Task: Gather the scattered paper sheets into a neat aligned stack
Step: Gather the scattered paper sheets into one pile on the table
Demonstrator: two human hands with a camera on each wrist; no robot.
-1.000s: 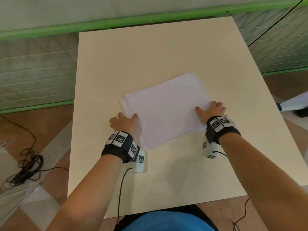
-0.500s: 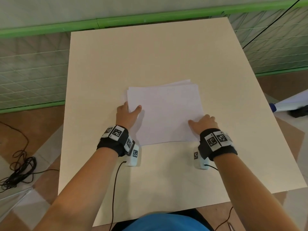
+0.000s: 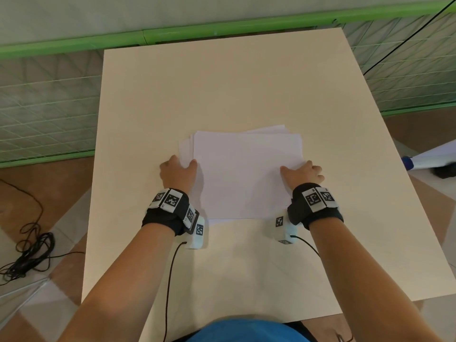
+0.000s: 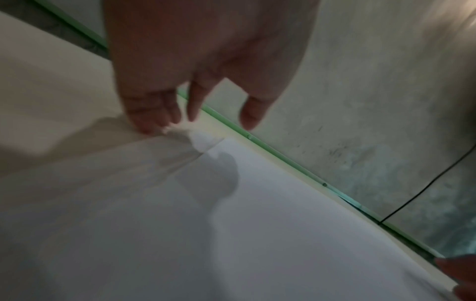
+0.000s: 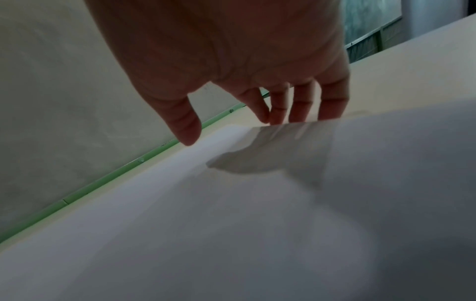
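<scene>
- Left hand (image 3: pixel 178 174) fingers (image 4: pixel 152 116) are reaching down, held close together and only loosely bent, tips touching the left edge of the paper stack (image 3: pixel 246 176); thumb (image 4: pixel 253 114) is standing apart over the top sheet.
- Whether the left fingers are actually gripping the sheets or just pressing the edge: cannot tell from the wrist view, which is blurred.
- Right hand (image 3: pixel 302 174) fingers (image 5: pixel 304 103) are lying side by side, nearly straight, tips going down behind the right edge of the stack; thumb (image 5: pixel 185 122) is spread away, its tip at the top sheet.
- The right edge of the paper is lifting slightly against the right fingers in the right wrist view.
- The stack is lying on the table (image 3: pixel 246 77), near its middle, between the two hands.
- Sheets are not lining up fully: lower ones are peeking out at the left side and at the far right corner.
- Black wristbands (image 3: pixel 167 213) with coded tags are sitting on both wrists, cables trailing toward the person.
- A tangled black cable (image 3: pixel 29 255) is lying on the floor left of the table.
- A green rail (image 3: pixel 172 35) is running behind the table's far edge.
</scene>
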